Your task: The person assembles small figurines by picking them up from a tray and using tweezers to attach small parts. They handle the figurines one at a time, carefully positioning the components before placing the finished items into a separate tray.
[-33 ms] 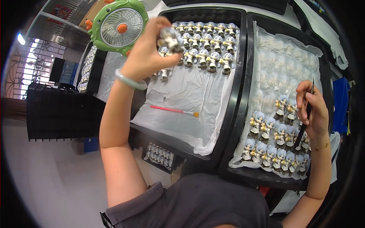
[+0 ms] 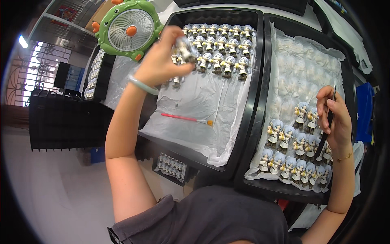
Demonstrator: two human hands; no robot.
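My left hand (image 2: 165, 55) is closed on a small figurine (image 2: 185, 49) with pale hair and a white outfit, held above the upper left part of the middle tray (image 2: 254, 97). Motion blurs that figurine. Rows of like figurines (image 2: 219, 44) lie on thin white sheeting at the tray's far end. My right hand (image 2: 336, 116) is wrapped round a slim black pointed tool (image 2: 323, 142), its exact kind unclear, over the right tray (image 2: 260, 105). Below and beside that hand, more figurines (image 2: 287, 166) with blue-grey hair rest in rows; those farther back lie under translucent sheeting (image 2: 304, 61).
A red-handled brush (image 2: 185, 118) lies on the middle tray's sheeting. Left of the tray stands a green animal-shaped fan (image 2: 132, 30), close to my left wrist. A black crate (image 2: 67, 122) is at the left, and another tray of figurines (image 2: 170, 166) sits lower down.
My left hand has shifted slightly to the right with the figurine, which appears turned a little. The fan sits slightly farther right. My right hand looks unmoved.
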